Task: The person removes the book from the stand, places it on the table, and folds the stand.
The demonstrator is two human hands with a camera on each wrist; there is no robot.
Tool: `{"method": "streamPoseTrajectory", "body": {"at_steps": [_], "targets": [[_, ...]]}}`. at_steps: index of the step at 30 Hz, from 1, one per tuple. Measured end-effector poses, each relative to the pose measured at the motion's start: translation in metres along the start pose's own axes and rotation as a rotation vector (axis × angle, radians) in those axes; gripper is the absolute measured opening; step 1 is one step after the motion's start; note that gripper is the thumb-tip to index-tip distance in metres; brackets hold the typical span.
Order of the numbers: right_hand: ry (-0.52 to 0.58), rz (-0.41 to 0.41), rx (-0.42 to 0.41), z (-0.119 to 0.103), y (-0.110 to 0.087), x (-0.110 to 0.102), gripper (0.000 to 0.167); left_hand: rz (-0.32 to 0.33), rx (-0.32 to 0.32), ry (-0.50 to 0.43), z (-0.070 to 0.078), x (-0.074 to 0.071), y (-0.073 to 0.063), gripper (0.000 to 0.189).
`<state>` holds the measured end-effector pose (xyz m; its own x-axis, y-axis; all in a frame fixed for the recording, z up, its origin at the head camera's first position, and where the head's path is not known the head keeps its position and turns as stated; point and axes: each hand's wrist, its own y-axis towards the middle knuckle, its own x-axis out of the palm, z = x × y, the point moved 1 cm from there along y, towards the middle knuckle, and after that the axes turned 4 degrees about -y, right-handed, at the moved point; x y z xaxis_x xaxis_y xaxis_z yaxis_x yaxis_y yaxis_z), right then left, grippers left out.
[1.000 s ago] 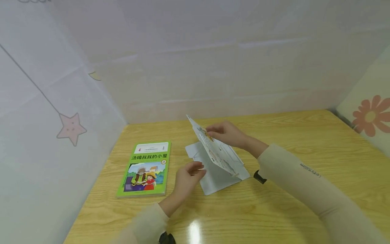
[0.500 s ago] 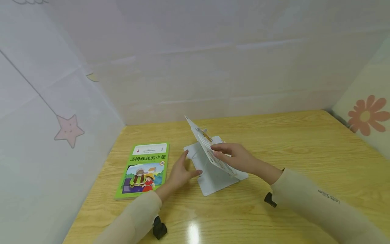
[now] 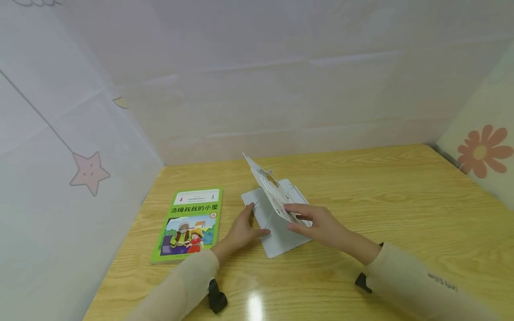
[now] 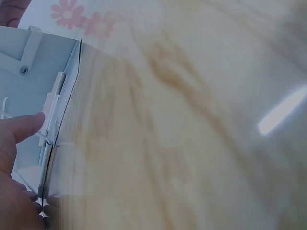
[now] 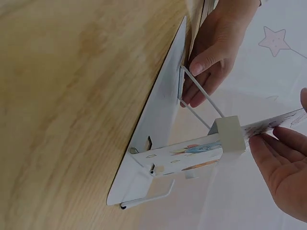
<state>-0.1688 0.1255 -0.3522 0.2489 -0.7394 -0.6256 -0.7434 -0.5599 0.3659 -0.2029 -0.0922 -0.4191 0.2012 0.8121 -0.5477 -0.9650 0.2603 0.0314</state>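
A white folding book stand (image 3: 275, 194) with cartoon prints stands on the table, its printed panel tilted up from a flat base (image 3: 281, 240). At the base's left edge my left hand (image 3: 241, 229) grips it, thumb over the edge and fingers along the side. My right hand (image 3: 325, 225) holds the panel's lower right part between fingers and thumb. In the right wrist view a wire prop (image 5: 206, 96) runs from the base edge by the left hand to a white block (image 5: 230, 136) on the panel. A bent wire arm (image 5: 151, 197) sticks out at the base's end.
A green picture book (image 3: 190, 225) lies flat left of the stand, close to the left forearm. The wooden table (image 3: 393, 196) meets a pale cloth wall (image 3: 257, 89) at the back. Black straps (image 3: 217, 296) hang at both wrists.
My right hand has moved down the panel from its upper part to its lower right. The left hand has spread its fingers and settled on the base's left edge. The panel stays tilted.
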Motion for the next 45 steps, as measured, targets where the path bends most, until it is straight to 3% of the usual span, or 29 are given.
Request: {"method": "streamPoseTrajectory", "body": {"at_steps": [7, 14, 20, 27, 36, 43, 45], "targets": [[-0.044, 0.079, -0.063, 0.003, -0.002, 0.009, 0.031, 0.000, 0.088, 0.095, -0.006, 0.001, 0.002, 0.085], [-0.122, 0.142, -0.129, 0.000, -0.004, 0.012, 0.031, -0.028, 0.074, 0.157, -0.009, -0.003, 0.007, 0.087], [-0.113, 0.153, -0.103, 0.001, -0.007, 0.012, 0.031, -0.025, 0.086, 0.192, -0.010, -0.004, 0.009, 0.087], [-0.037, 0.199, -0.023, 0.003, -0.013, 0.006, 0.029, -0.036, 0.049, 0.186, -0.010, -0.003, 0.008, 0.087], [-0.064, 0.283, 0.032, -0.019, -0.012, -0.007, 0.020, -0.043, 0.027, 0.184, -0.009, -0.004, 0.007, 0.086], [-0.015, 0.332, 0.108, 0.016, -0.020, -0.008, 0.020, -0.044, 0.029, 0.188, -0.007, -0.004, 0.006, 0.085], [0.009, 0.352, 0.112, 0.017, -0.021, -0.009, 0.020, -0.043, 0.037, 0.191, -0.006, -0.004, 0.006, 0.085]]}}
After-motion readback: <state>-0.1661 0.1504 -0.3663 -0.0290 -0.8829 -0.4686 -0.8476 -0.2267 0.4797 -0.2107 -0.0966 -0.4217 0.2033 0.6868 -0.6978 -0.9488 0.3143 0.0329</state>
